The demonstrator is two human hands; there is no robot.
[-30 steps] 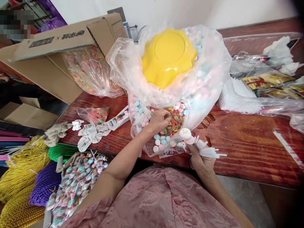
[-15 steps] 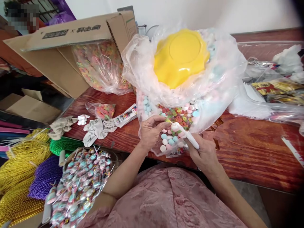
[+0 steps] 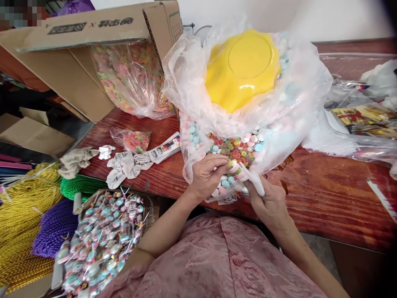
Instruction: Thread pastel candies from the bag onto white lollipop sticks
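My left hand is closed in a pinch at the tip of a candy skewer, with a small yellow-green gummy ring at its fingertips. Pale marshmallow-like pieces and a green ring are threaded on the skewer. My right hand grips it from the other side; a long white cover seems to wrap one of its fingers. Below and behind both hands lie loose gummy rings and round pastel candies in an opened clear plastic bag. The skewer's lower end is hidden by my right hand.
A yellow scalloped bowl sits upside down on the bag. Behind left stands a cardboard box with a bag of gummy rings. Grey gloves lie on the table. Wrapped candy skewers fill a container at lower left.
Both hands have shifted slightly right in view. The gummy ring in my left hand has stayed by the skewer's tip, and a green ring now shows among the pale pieces.
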